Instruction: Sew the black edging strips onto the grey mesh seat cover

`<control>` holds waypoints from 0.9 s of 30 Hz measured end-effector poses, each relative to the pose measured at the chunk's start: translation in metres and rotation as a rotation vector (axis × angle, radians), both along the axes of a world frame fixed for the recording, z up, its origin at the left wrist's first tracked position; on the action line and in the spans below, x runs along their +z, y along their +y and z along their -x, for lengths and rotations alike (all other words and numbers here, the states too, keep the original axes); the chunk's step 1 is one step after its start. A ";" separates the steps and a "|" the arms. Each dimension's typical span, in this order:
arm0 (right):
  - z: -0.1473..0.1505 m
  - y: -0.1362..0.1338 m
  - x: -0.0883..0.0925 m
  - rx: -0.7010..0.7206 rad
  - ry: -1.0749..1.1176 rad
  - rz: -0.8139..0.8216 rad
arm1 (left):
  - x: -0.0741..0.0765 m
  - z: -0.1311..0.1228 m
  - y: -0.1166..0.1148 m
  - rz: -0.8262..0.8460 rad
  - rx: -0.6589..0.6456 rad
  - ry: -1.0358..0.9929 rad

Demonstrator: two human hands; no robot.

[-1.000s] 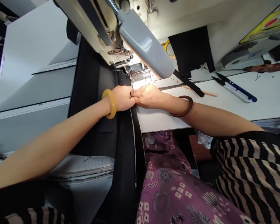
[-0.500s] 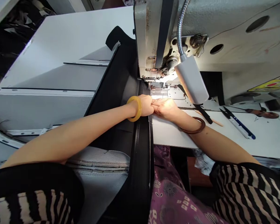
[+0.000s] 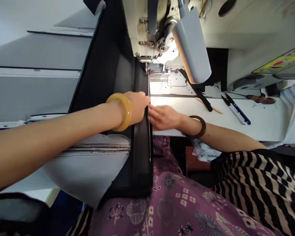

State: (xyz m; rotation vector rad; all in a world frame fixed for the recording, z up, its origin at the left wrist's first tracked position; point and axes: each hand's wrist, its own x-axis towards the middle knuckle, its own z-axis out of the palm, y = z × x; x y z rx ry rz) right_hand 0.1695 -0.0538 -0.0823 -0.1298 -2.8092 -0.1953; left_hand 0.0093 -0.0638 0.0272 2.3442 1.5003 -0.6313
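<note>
A long strip of black leather-like material (image 3: 140, 147) runs under the sewing machine's presser foot (image 3: 146, 68) and hangs over the table's front edge. A stitched seam shows along it. My left hand (image 3: 138, 105), with a yellow bangle at the wrist, is closed over the material's right edge. Just right of it, my right hand (image 3: 164, 117), wearing a brown bangle, pinches the same edge from the side. The fingertips of both hands nearly meet at this edge, below the needle area.
A grey lamp (image 3: 193, 46) hangs in front of the machine head. Thread snips (image 3: 236, 108), a wooden-handled tool (image 3: 260, 99) and a black strip (image 3: 196, 90) lie on the white table (image 3: 265, 123). Grey mesh panels (image 3: 36, 88) spread out at left.
Both hands have slid along the material's edge toward my body, and the hands have moved slightly apart. The view has shifted, so the machine appears higher and further left.
</note>
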 end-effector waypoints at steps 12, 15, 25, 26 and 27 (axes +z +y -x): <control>0.014 -0.036 0.015 0.219 -0.076 0.054 | -0.021 0.033 -0.063 -0.171 -0.092 -0.126; 0.020 -0.038 0.025 0.208 -0.174 0.107 | -0.025 0.044 -0.063 -0.188 -0.060 -0.199; 0.023 -0.042 0.029 0.225 -0.259 0.158 | -0.033 0.054 -0.060 -0.154 -0.148 -0.284; 0.022 -0.043 0.027 0.217 -0.253 0.158 | -0.035 0.054 -0.061 -0.160 -0.166 -0.280; 0.022 -0.044 0.026 0.206 -0.240 0.155 | -0.037 0.053 -0.062 -0.172 -0.182 -0.274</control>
